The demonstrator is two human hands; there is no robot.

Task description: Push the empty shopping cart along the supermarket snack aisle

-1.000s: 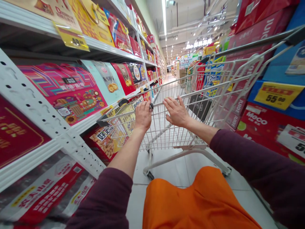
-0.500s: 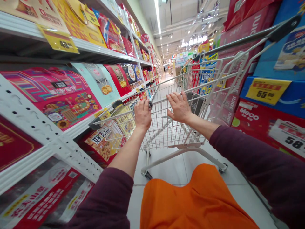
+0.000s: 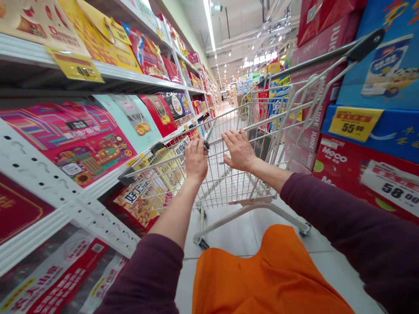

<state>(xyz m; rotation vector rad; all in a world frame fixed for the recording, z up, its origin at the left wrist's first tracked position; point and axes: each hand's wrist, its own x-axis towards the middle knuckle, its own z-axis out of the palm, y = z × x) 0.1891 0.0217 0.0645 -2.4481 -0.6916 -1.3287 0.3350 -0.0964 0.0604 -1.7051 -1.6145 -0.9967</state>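
Observation:
A metal wire shopping cart (image 3: 229, 183) stands in a shop aisle just ahead of me, turned sideways, its basket holding nothing I can see. My left hand (image 3: 195, 159) is closed round the near rim of the cart (image 3: 163, 159), thumb and fingers wrapped over the wire. My right hand (image 3: 238, 149) lies on the same rim a little to the right, fingers stretched out and flat. The cart's dark-tipped push handle (image 3: 327, 54) runs up to the right. Both my arms wear dark maroon sleeves; an orange garment fills the bottom of the view.
White shelves (image 3: 98, 205) on the left hold pink, red and yellow gift boxes (image 3: 81, 144) with yellow price tags. On the right are stacked red and blue cartons (image 3: 353, 161) with price signs. Grey floor tiles (image 3: 242, 231) lie under the cart; the aisle runs on far ahead.
The view has drifted forward and slightly right along the aisle. Both hands stay on the cart rim in the same grip; the cart has shifted a little left in the picture.

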